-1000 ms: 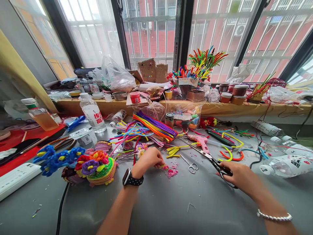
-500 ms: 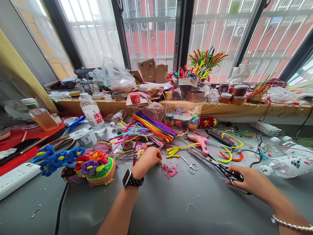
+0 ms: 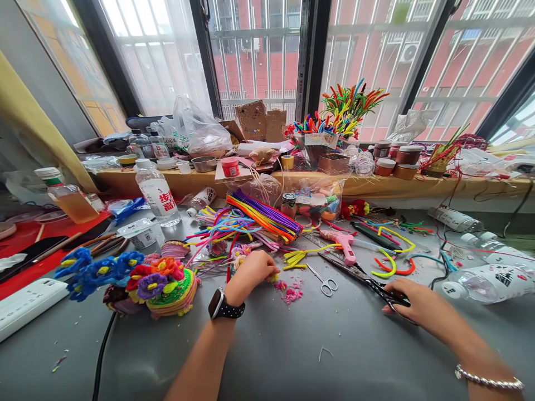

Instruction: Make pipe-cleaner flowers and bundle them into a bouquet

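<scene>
While right hand (image 3: 412,305) grips black scissors (image 3: 361,277), left hand (image 3: 251,274) pinches yellow bit (image 3: 273,277)

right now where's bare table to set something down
Bare grey table lies near you, between the left hand and the right hand on the big scissors. Another patch sits left of the black cable. Behind the hands it is crowded: pipe cleaners, glue gun, small scissors.

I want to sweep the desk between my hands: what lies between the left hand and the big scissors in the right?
In the head view, between the left hand and the large scissors lie pink fuzzy trimmings and small silver scissors on the grey table.
</scene>
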`<state>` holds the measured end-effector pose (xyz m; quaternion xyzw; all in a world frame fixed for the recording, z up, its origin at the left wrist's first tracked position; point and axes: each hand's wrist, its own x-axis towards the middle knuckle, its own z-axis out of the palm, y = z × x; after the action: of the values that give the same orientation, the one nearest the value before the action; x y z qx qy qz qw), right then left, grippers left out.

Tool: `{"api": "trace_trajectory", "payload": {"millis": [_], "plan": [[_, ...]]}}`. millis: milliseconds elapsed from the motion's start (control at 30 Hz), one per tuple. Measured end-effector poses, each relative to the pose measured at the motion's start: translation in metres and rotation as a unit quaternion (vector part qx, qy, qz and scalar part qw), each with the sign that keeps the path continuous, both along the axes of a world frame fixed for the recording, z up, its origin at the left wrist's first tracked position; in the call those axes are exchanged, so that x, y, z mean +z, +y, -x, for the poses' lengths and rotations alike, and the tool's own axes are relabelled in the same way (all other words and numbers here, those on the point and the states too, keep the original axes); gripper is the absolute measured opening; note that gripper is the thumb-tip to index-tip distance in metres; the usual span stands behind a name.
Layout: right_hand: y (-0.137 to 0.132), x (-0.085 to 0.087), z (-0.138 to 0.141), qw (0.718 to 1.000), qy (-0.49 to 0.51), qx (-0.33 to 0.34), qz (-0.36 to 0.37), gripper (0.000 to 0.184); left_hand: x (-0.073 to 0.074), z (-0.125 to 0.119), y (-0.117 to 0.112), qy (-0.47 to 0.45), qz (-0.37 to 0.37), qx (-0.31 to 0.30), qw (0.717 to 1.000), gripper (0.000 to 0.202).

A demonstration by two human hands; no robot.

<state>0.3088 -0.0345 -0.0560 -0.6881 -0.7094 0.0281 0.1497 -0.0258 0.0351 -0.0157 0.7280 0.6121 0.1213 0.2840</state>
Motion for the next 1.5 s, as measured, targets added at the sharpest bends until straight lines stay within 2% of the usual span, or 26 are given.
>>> {"api": "trace_trajectory", "payload": {"millis": [100,200,300,433,533,633,733,867,1033,1200,1333,1400,1500], "plan": [[0.0,0.003,-0.003,0.992,0.048,0.064,0.096,0.02,-0.002,0.0,0.001,0.022,-0.023,-0.012,0.999,0.023],[0.002,0.012,-0.001,0.986,0.07,0.063,0.138,0.028,-0.002,-0.002,0.001,0.064,-0.046,-0.022,0.997,0.026],[0.011,0.027,0.014,0.99,0.062,0.053,0.116,0.03,-0.002,-0.002,0.0,0.084,-0.045,-0.033,0.995,0.027],[0.036,0.041,0.054,0.987,0.051,0.129,0.083,0.025,-0.004,-0.001,0.001,0.075,-0.022,-0.058,0.995,0.017],[0.062,0.038,0.088,0.986,0.035,0.154,0.057,0.022,-0.007,0.001,0.002,0.074,-0.009,-0.064,0.995,0.013],[0.084,0.025,0.113,0.994,-0.011,0.109,0.012,0.026,-0.008,0.001,0.003,0.078,-0.017,-0.066,0.995,0.014],[0.095,0.011,0.128,0.996,-0.025,0.085,-0.01,0.026,-0.007,-0.001,0.002,0.089,-0.035,-0.06,0.994,0.018],[0.096,0.003,0.135,0.996,-0.028,0.069,-0.04,0.017,-0.004,-0.003,-0.001,0.101,-0.045,-0.051,0.993,0.022],[0.089,0.007,0.132,0.995,-0.017,0.06,-0.079,0.016,-0.004,-0.003,-0.002,0.102,-0.044,-0.043,0.993,0.022],[0.081,0.011,0.125,0.981,0.046,0.069,-0.174,0.014,-0.005,-0.004,-0.001,0.097,-0.059,-0.04,0.993,0.017],[0.076,0.01,0.121,0.97,0.107,0.076,-0.203,0.011,-0.004,-0.007,0.0,0.082,-0.091,-0.03,0.992,0.025],[0.073,0.01,0.122,0.964,0.146,0.08,-0.209,0.01,-0.004,-0.01,0.0,0.037,-0.097,-0.028,0.994,0.027],[0.065,0.013,0.132,0.948,0.22,0.081,-0.215,0.01,-0.002,-0.017,-0.002,-0.114,-0.08,-0.039,0.989,0.034]]}}
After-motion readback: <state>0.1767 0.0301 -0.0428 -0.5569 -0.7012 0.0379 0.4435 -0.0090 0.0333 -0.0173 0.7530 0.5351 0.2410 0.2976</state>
